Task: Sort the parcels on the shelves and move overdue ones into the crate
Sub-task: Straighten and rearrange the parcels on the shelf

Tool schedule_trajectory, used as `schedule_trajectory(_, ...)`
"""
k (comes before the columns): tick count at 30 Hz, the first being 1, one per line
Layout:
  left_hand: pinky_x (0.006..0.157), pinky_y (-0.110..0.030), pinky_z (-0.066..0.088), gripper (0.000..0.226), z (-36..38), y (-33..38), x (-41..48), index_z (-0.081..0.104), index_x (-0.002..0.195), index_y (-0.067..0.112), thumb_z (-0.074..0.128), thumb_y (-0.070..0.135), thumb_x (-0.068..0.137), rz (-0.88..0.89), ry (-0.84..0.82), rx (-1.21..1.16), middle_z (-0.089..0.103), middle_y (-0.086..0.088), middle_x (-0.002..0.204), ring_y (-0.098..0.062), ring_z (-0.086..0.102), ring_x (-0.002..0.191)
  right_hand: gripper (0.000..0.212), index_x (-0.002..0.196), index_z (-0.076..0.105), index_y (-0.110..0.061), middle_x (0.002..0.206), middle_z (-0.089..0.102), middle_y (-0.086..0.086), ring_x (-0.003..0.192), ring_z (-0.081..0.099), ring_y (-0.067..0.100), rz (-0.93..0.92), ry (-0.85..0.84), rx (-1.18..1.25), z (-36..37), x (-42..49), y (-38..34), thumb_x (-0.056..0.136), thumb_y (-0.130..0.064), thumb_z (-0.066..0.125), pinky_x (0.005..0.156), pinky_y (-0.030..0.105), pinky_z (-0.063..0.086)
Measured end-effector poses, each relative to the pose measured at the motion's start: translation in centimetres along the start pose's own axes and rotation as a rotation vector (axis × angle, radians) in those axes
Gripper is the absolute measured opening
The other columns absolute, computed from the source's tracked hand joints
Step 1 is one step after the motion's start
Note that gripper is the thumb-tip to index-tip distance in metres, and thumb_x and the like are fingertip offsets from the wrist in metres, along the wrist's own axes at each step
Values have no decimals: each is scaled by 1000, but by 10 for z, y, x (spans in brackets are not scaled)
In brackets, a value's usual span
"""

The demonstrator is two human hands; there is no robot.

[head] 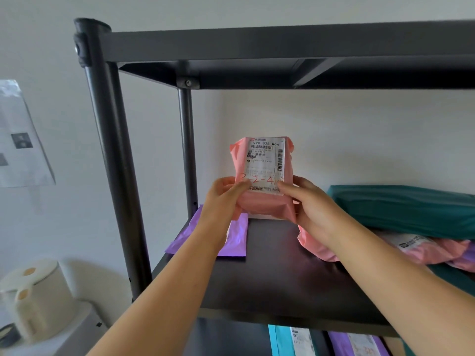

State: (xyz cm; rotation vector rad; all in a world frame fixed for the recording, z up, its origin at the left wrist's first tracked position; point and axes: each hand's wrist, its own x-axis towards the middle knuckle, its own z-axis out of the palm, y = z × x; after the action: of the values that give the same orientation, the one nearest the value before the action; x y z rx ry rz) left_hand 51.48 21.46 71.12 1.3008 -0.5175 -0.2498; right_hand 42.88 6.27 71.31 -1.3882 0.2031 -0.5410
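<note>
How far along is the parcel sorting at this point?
Done: nothing provable; no crate is in view. In hand: the left-hand grip and right-hand grip hold a pink plastic mailer upright, its white label facing the camera. Remaining: on the black shelf board, the flat purple mailer and the teal mailer stacked on pink ones; below, a cyan parcel and a purple parcel.

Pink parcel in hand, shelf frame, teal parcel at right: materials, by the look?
Pink parcel: thin plastic mailer film, faint sheen, creased at the edges; white paper label stuck on. Shelf frame: probably painted metal, smooth black tubes, bolted joint. Teal parcel: soft plastic film too, satin, wrinkled.
</note>
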Motion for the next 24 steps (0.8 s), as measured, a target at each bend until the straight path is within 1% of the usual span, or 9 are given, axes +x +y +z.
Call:
schedule_trajectory(1,75,-35,52,35,-1,-2,0,61,115,13,70,31,86,-14,-34,5,73,-8,105,-23,70,85,39,131,56,-15,114,73,9,106,69,31,-2,-2,3,1,0,1,93,-15,63,96,53,52)
schedule_trajectory(2,74,-33,53,38,-2,-3,-2,62,117,14,71,34,85,-25,-65,4,73,-7,105,-19,71,82,39,132,56,-16,114,72,10,106,69,31,-8,-10,9,2,-1,1,93,-13,62,97,53,52)
schedule_trajectory(5,49,-20,36,33,-5,-3,-6,63,116,12,69,30,89,-21,-60,-2,71,-4,89,-5,48,46,41,133,54,-18,117,72,10,110,67,29,-20,-41,32,5,-2,3,94,-7,58,100,50,50)
schedule_trajectory(9,58,-27,38,34,-6,-3,-8,63,119,13,70,28,89,15,-64,-9,74,-12,104,-9,51,51,42,135,54,-19,119,71,10,112,66,30,-17,-64,30,3,-2,5,95,-5,56,99,49,51)
schedule_trajectory(14,46,-17,39,31,-6,-4,-9,63,118,8,66,23,92,55,-47,0,73,-11,105,-2,52,43,40,132,56,-24,118,71,7,112,66,31,-23,-68,-18,3,1,6,95,-9,58,103,57,45)
schedule_trajectory(17,42,-14,39,30,-6,-6,-8,62,118,6,65,23,93,48,-16,6,70,-6,96,0,52,40,36,129,58,-29,112,74,2,107,68,28,-51,-38,-120,6,-1,8,95,-18,61,99,56,50)
schedule_trajectory(19,42,-12,40,29,-6,-7,-7,63,117,8,65,24,93,44,23,27,69,-3,93,1,55,43,28,125,62,-28,103,75,3,99,70,30,-76,35,-223,11,-3,12,97,-25,60,92,52,55)
schedule_trajectory(21,46,-9,45,28,-9,-12,-2,63,116,11,64,27,93,32,66,59,70,-1,97,1,63,57,24,120,64,-27,95,74,7,85,69,27,-93,90,-340,17,-1,21,97,-32,57,88,52,57)
schedule_trajectory(24,71,-25,58,31,-19,-23,7,64,114,11,61,34,94,-5,146,133,72,-4,102,-15,69,86,34,125,63,-27,94,73,-2,87,69,16,-68,69,-503,29,3,33,96,-43,55,90,44,56)
